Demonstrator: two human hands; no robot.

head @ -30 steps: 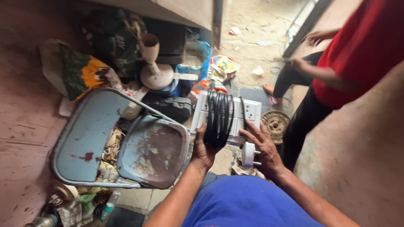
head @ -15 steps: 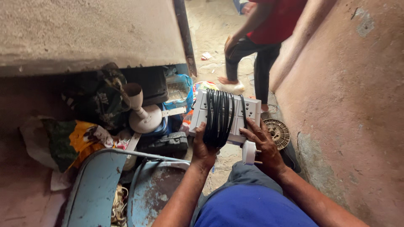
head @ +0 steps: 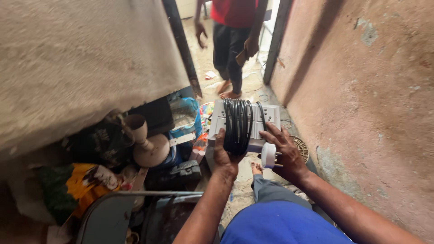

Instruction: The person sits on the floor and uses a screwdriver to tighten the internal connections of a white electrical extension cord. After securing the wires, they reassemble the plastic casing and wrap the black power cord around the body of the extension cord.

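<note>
two hands clasp one thing | left hand (head: 224, 159), right hand (head: 285, 151) | boxy white extension board (head: 217, 123), glossy black cord (head: 238, 126) wound round

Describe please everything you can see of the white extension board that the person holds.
The extension board is a flat, white, plastic-looking box with sockets and switches on its face. A black cable is wound many times around its middle. It is held above the floor, face toward the camera. The left hand grips it from below at the coil; the right hand touches its right edge and holds the white plug.
</note>
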